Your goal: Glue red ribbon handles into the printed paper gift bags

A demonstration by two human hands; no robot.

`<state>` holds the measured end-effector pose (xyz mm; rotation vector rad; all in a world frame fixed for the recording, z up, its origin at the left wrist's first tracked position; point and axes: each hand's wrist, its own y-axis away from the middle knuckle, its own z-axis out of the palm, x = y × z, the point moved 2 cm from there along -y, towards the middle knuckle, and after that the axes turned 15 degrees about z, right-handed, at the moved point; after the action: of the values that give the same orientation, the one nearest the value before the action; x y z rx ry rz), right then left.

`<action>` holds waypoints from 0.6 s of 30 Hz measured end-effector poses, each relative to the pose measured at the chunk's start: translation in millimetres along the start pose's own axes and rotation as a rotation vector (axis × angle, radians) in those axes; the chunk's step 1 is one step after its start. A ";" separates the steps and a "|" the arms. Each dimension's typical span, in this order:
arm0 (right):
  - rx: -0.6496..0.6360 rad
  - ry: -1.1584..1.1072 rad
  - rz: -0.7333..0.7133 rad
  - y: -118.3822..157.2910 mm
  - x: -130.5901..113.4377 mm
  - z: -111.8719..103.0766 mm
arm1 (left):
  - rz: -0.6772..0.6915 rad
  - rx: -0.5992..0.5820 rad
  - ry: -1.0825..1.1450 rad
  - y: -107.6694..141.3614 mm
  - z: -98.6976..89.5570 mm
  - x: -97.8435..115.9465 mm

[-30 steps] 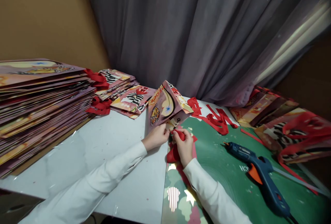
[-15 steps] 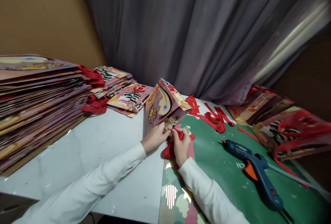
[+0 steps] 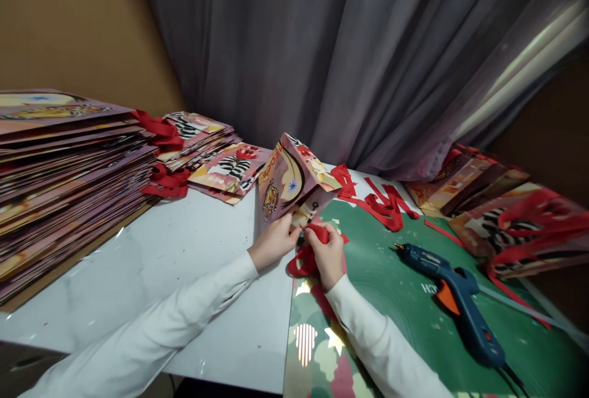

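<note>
A printed paper bag [image 3: 288, 180] with a butterfly and a blue star stands tilted in front of me, its near edge toward my hands. My left hand [image 3: 275, 240] is closed on that near edge, thumb and fingers pinched together. Close beside it, my right hand [image 3: 329, 254] pinches a red ribbon [image 3: 318, 233] between thumb and fingers. A loop of the ribbon hangs below, between the two hands, over the patterned sheet. The fingertips nearly meet, and what lies exactly between them is hidden.
On the right, a blue glue gun [image 3: 453, 294] lies on a green sheet [image 3: 381, 275]. Red ribbon pieces [image 3: 384, 208] lie behind it. Finished-looking bags [image 3: 519, 220] stand far right. A tall stack of printed bags [image 3: 69, 183] fills the left; a grey curtain [image 3: 257, 48] hangs behind.
My right hand has shifted slightly right, and the ribbon loop has opened out a little. The left hand keeps its pinch on the bag. The view has moved slightly.
</note>
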<state>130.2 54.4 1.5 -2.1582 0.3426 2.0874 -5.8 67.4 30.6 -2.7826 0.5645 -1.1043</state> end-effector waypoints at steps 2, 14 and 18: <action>0.059 -0.017 0.015 2.6 -0.1 1.2 | 0.007 0.004 -0.001 0.5 0.9 2.1; -0.040 -0.067 0.046 1.8 -0.1 3.7 | -0.050 0.012 -0.003 3.0 3.8 -0.3; -0.145 -0.109 0.108 -1.5 6.2 5.8 | -0.051 0.026 0.020 3.0 4.3 -1.2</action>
<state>125.0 56.7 -5.1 -2.1357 0.3122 2.3467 -4.6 64.9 26.0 -2.7819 0.4804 -1.1422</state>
